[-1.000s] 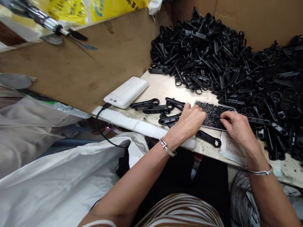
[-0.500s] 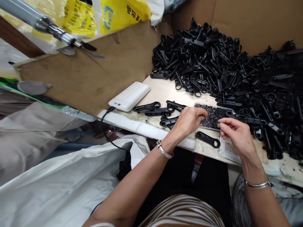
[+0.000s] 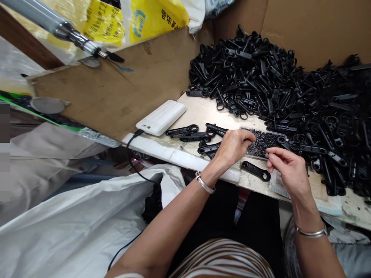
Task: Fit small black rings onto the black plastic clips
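Note:
A shallow clear tray (image 3: 285,135) full of tiny black pieces (image 3: 262,141) lies between my two hands. My left hand (image 3: 236,144) is at the tray's left side, thumb and fingers pinched together; whatever is in them is too small to make out. By the tray's front edge, my right hand (image 3: 285,164) also pinches, its fingertips closed on something I cannot make out. Just below, a flat black plastic arm with a ring end (image 3: 256,171) rests near the table edge. More such black arms (image 3: 195,136) lie left of my left hand, partly covered by it.
A large heap of black plastic parts (image 3: 246,73) fills the back and right of the table. A white phone-like device (image 3: 161,117) with a cable stands at left, beside a brown board (image 3: 116,88). An electric screwdriver (image 3: 84,42) hangs at upper left.
My right hand has shifted slightly left and down from the tray's edge, still pinching. The left hand stays pinched at the tray. The whole view has drifted slightly.

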### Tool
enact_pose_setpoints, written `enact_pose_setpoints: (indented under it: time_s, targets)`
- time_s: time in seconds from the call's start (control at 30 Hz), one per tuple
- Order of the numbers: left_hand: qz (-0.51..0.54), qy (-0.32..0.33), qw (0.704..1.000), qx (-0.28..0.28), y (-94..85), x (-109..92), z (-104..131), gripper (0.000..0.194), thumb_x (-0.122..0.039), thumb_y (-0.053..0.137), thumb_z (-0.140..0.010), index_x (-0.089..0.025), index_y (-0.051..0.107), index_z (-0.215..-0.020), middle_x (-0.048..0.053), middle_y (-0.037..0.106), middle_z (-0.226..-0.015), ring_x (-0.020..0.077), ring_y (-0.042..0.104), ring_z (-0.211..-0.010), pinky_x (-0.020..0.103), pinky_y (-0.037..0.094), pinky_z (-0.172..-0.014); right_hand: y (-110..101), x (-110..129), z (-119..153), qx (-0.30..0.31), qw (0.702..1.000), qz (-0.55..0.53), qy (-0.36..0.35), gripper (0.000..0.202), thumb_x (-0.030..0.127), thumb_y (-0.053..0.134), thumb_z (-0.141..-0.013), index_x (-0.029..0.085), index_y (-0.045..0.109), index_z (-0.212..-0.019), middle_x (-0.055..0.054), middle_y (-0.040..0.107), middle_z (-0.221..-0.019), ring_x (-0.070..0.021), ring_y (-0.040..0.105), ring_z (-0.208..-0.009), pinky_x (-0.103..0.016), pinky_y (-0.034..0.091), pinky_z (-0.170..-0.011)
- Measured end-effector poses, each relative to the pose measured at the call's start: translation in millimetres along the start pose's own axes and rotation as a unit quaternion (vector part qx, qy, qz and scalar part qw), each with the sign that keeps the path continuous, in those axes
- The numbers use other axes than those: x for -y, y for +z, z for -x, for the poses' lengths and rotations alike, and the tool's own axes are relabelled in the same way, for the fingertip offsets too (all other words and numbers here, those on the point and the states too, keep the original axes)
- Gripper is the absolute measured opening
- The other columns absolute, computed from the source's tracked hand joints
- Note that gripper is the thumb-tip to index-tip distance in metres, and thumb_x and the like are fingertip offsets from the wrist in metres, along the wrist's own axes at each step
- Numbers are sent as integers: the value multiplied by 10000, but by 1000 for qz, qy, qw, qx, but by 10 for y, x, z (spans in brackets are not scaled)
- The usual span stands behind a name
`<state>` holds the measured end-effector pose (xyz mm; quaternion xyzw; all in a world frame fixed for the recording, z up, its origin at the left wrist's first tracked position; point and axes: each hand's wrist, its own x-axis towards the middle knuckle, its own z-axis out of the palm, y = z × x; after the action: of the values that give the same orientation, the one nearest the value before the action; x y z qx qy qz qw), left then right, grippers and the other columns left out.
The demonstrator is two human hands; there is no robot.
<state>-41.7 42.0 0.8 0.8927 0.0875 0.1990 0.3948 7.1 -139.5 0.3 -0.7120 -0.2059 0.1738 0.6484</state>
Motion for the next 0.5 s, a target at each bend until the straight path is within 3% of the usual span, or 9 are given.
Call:
enact_pose_setpoints:
  time_s: [0.17,0.33,0.5]
  targets:
    - [6,-12,1000,-2,44,-18,0,241,-19,577,-774,-179,746,-836,-9,741,-799,142,684,-757,240,531,-761,-59,20,102,-47,994,99,-26,232,355,693,-816,157,697,-935,-39,693,-712,-161,643,-582,-292,562,-594]
    - [-21,-1,1000,-7,77,-26,10,236,-55,557,-808,-193,741,-863,11,748,-887,167,689,-833,289,531,-824,-110,35,147,-60,995,65,-41,183,336,721,-809,179,672,-891,-28,689,-737,-166,658,-615,-277,574,-572]
    - [-52,56,997,-28,81,-6,0,287,1,505,-775,-170,732,-818,27,734,-901,177,663,-892,311,527,-852,-188,4,163,-62,996,38,-49,136,285,732,-809,189,684,-891,7,637,-664,-134,598,-546,-255,541,-521]
